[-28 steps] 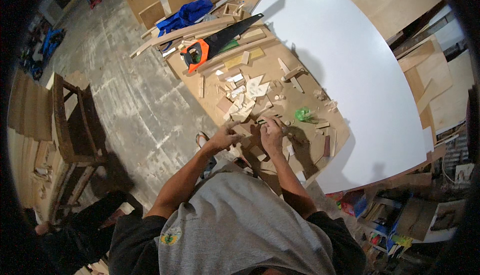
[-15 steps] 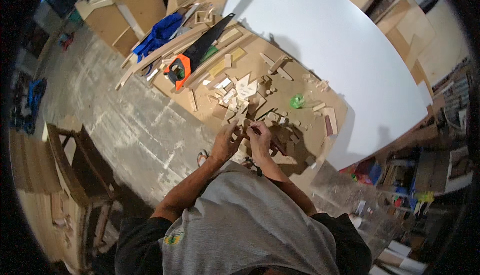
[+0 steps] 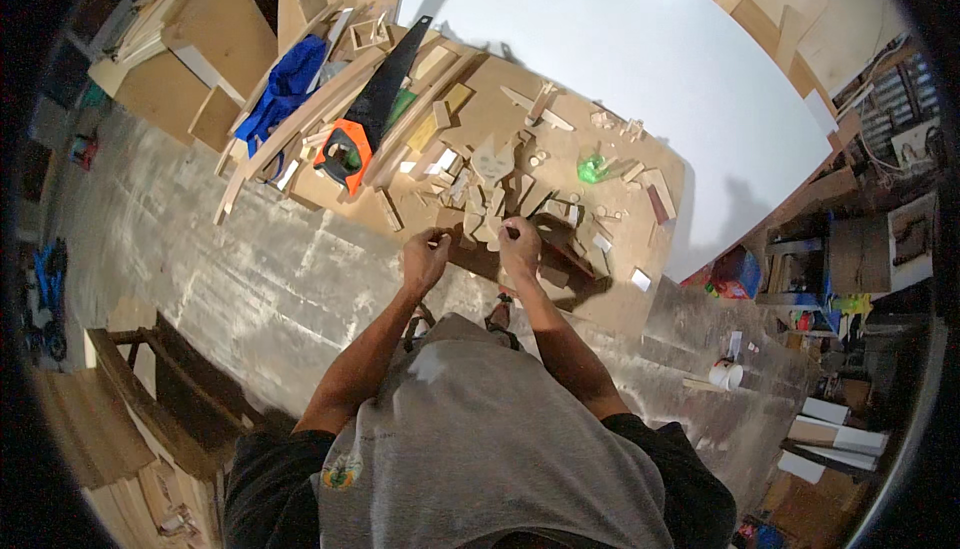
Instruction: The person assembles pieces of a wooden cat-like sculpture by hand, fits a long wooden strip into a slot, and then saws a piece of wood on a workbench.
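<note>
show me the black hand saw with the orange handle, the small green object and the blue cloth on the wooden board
black hand saw with orange handle (image 3: 385, 89), head view, middle of the blade
small green object (image 3: 592, 169), head view, its centre
blue cloth (image 3: 285, 89), head view, middle of the crumpled fabric

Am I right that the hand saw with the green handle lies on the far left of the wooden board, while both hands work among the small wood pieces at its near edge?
Not quite: the head view shows the hand saw has an orange handle, not green. The rest holds: it lies at the far left of the wooden board, and the left hand and right hand are among the small wood pieces at its near edge.
</note>
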Demonstrator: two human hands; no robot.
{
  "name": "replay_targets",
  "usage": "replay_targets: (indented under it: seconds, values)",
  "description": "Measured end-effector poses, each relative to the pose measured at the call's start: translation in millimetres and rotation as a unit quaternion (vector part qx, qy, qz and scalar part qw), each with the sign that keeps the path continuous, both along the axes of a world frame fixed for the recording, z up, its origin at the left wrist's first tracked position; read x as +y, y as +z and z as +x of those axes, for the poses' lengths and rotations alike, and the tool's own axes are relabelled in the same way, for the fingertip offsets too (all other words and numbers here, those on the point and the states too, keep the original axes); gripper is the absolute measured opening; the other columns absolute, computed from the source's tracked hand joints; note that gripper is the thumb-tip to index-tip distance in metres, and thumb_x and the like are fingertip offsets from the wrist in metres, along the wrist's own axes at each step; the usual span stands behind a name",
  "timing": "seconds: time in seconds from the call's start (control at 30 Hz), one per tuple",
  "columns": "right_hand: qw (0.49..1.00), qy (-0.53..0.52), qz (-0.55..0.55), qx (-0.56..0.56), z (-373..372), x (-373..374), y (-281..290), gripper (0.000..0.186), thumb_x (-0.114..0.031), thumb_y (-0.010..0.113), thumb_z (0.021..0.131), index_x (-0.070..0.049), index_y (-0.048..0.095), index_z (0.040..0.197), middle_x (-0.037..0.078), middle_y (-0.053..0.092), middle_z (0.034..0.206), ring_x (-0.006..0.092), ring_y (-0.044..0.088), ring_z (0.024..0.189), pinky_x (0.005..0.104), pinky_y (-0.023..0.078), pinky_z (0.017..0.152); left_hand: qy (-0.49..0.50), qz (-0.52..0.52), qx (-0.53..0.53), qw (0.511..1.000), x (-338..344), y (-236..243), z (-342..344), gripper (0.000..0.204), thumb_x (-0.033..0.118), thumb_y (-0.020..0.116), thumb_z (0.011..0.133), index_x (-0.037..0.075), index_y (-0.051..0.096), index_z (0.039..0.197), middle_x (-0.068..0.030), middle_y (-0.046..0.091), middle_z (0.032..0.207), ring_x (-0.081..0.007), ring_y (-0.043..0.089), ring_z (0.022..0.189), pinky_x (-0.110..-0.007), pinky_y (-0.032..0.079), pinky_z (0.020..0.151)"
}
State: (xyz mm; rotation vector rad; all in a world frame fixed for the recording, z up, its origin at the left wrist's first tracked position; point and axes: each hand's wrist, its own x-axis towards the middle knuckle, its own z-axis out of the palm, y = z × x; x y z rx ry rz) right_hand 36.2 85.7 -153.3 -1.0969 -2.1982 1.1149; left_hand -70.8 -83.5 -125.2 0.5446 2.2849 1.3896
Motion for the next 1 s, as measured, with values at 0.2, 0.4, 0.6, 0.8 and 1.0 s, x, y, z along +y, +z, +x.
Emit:
replay_targets:
  seconds: [0.2, 0.4, 0.6, 0.8, 1.0]
  values:
    - [1.000, -0.023, -0.012, -0.006, -5.6, -0.6, 2.3, 0.020, -0.017, 0.068, 0.084, -0.001, 0.066, 0.097, 0.016, 0.067, 0.094, 0.0289, 0.066, 0.085, 0.0375, 0.051, 0.077, -0.036, 0.001, -0.053, 0.998, 24.5, -3.5, -17.8, 0.032, 0.024, 0.067, 0.086, -0.004, 0.070, 0.101, -0.0185, 0.072, 0.088, -0.0251, 0.071, 0.079, -0.036, 0.054, 0.072]
    - [0.998, 0.003, -0.044, -0.034, -5.3, 3.7, 13.7, 0.021, -0.019, 0.069, 0.083, 0.000, 0.066, 0.093, 0.016, 0.067, 0.091, 0.0300, 0.065, 0.085, 0.0391, 0.049, 0.076, -0.049, 0.024, -0.104, 0.993, 40.6, 4.8, -23.4, 0.032, 0.021, 0.073, 0.082, -0.005, 0.070, 0.100, -0.0156, 0.073, 0.088, -0.0189, 0.069, 0.074, -0.032, 0.054, 0.064]
    - [0.995, 0.022, -0.092, -0.042, -7.4, 5.7, 26.0, 0.019, -0.017, 0.070, 0.082, 0.000, 0.065, 0.091, 0.016, 0.067, 0.088, 0.0291, 0.065, 0.086, 0.0392, 0.049, 0.077, -0.028, 0.031, -0.125, 0.991, 40.2, -15.3, -25.0, 0.031, 0.020, 0.076, 0.078, -0.005, 0.071, 0.097, -0.0145, 0.073, 0.088, -0.0194, 0.070, 0.076, -0.033, 0.056, 0.069]
    - [0.997, 0.031, -0.070, -0.015, -6.3, 11.7, 12.4, 0.021, -0.017, 0.073, 0.080, 0.000, 0.066, 0.090, 0.015, 0.069, 0.093, 0.0293, 0.066, 0.093, 0.0381, 0.050, 0.084, -0.028, 0.021, -0.123, 0.992, 45.2, -12.9, -26.3, 0.032, 0.020, 0.077, 0.077, -0.004, 0.072, 0.097, -0.0129, 0.073, 0.088, -0.0183, 0.069, 0.073, -0.031, 0.055, 0.065]
    - [0.997, 0.036, -0.062, -0.042, -7.8, 13.0, 17.7, 0.019, -0.015, 0.074, 0.079, 0.000, 0.066, 0.088, 0.015, 0.070, 0.092, 0.0282, 0.067, 0.094, 0.0378, 0.050, 0.085, -0.021, -0.013, -0.151, 0.988, 46.0, -4.6, -29.9, 0.032, 0.021, 0.078, 0.074, -0.004, 0.073, 0.095, -0.0138, 0.074, 0.085, -0.0188, 0.070, 0.072, -0.032, 0.057, 0.065]
